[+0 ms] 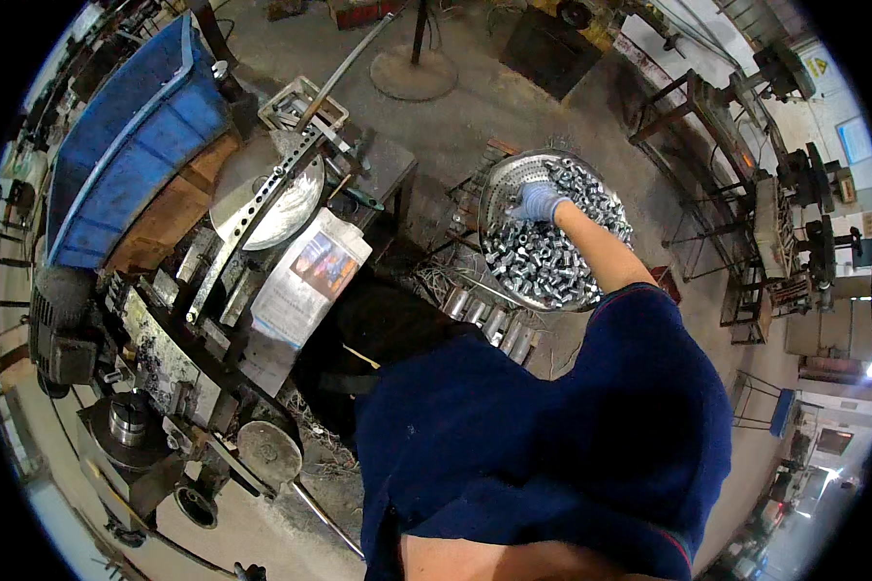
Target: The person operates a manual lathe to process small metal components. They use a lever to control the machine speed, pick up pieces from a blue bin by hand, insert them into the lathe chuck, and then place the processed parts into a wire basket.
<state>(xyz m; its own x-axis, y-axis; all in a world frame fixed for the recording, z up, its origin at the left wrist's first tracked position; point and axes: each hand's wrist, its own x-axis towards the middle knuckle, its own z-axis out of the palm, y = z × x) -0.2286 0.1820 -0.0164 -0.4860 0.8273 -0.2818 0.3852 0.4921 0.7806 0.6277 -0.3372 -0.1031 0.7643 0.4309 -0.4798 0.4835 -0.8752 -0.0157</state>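
Nearest, a navy short sleeve w/ thin red trim (639, 358), then a row of grey metal cylinders (495, 323) just this side of a round perforated metal basin (499, 182). R hand in a pale blue-grey knit glove (538, 201) is in the basin at the heap of small shiny silver metal fittings (552, 261), fingertips part hidden, can't tell if gripping a pc or loose; L hand out of view, ditto. Farther off: big blue plastic bin (131, 155) to L, round-based metal stand (414, 76) on flr.
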